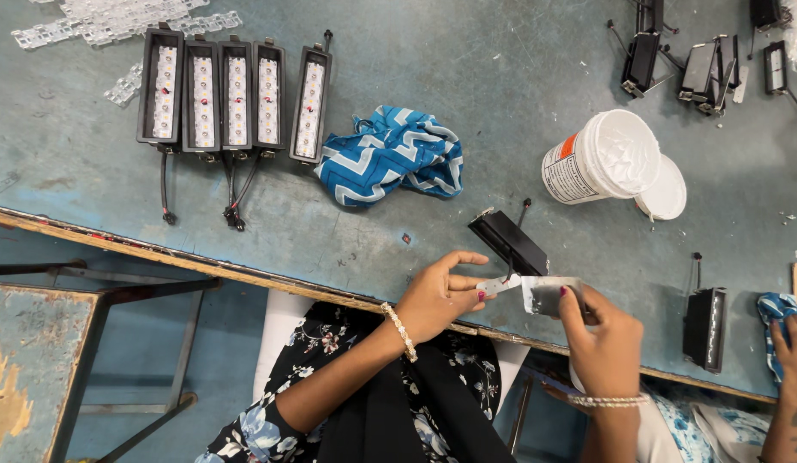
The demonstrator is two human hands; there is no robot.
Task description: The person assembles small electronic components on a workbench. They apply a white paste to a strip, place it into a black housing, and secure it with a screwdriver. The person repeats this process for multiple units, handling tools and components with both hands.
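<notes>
My left hand (441, 291) pinches a small flat spatula (500, 284) whose tip carries white paste. My right hand (600, 334) holds a thin grey metal plate (548, 294) smeared with white paste, and the spatula tip touches the plate's left edge. Both hands hover over the near edge of the blue worktable (501, 94). Just behind them lies a black lamp housing (508, 243) with a short wire. An open white tub of paste (600, 159) stands further back, its lid (664, 190) beside it.
Several black LED lamp units (236, 94) lie in a row at the back left, clear lens strips (116, 21) behind them. A blue-white cloth (394, 154) sits mid-table. More black housings (690, 60) lie back right, one (705, 327) near right. Another person's hand (793, 343) holds a blue cloth.
</notes>
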